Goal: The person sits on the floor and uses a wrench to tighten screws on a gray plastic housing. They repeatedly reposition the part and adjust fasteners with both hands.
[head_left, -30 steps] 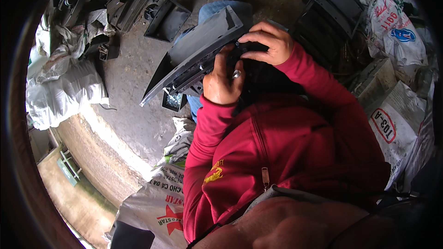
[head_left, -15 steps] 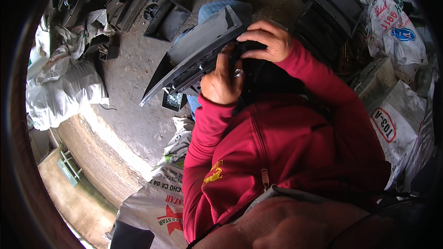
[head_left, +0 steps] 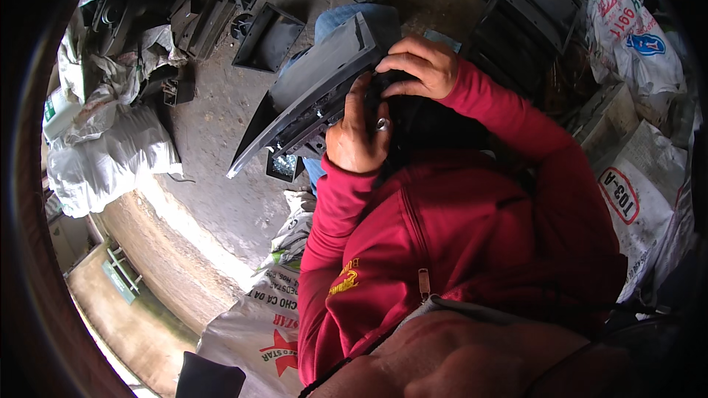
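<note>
A dark grey drawer-like box (head_left: pixel 321 59) rests tilted across my lap, its long edge rail turned toward me. My left hand (head_left: pixel 358 136), with a ring on one finger, lies against that rail; its index finger points at the near right corner and the fingers are bent inward. At the same corner, my right hand (head_left: pixel 424 66) has its fingers and thumb brought together around a dark part. What sits between the fingertips is too dark to make out. Small shiny pieces of hardware lie in a little black tray (head_left: pixel 284 166) below the box.
Another dark open box (head_left: pixel 269 37) lies on the floor at upper left, beside piled dark parts (head_left: pixel 199 15). More dark boxes (head_left: pixel 535 4) are stacked at upper right. White sacks (head_left: pixel 638 37) stand on the right, another sack (head_left: pixel 247 332) at lower left.
Both hands stay at the same corner of the box with almost the same grip. The whole view has shifted slightly, and the little tray shows more clearly.
</note>
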`<state>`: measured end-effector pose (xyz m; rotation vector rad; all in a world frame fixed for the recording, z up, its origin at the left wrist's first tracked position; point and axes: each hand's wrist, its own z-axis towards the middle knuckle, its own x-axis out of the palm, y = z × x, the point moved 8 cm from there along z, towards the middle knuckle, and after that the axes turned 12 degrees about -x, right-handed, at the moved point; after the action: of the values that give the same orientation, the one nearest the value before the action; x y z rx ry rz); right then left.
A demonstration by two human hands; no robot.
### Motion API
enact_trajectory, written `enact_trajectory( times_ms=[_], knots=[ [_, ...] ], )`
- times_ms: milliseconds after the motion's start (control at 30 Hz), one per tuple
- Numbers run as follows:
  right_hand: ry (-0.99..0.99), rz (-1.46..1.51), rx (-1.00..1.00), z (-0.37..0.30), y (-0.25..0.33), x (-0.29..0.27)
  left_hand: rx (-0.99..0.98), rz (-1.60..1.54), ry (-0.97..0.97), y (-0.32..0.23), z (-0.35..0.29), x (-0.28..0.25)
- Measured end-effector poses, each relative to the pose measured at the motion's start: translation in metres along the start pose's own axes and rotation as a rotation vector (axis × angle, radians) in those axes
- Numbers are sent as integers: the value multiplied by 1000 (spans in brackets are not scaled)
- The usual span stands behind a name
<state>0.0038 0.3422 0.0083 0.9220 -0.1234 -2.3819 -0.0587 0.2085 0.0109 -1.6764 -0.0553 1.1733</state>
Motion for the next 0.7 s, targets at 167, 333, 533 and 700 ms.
enact_trajectory(
  times_ms=[167, 333, 533, 700],
  knots=[
    [-20, -26, -9, -3, 2, 1, 71, 40, -27, -4, 0, 1],
    [-188, 65, -29, -5, -5, -5, -77, -36, 37, 3, -3, 4],
    [13, 263, -13, 6, -25, 13, -100, -62, 65, 4, -2, 3],
    [75, 269, -59, 11, -28, 13, -79, -76, 45, 3, -1, 2]
  ],
)
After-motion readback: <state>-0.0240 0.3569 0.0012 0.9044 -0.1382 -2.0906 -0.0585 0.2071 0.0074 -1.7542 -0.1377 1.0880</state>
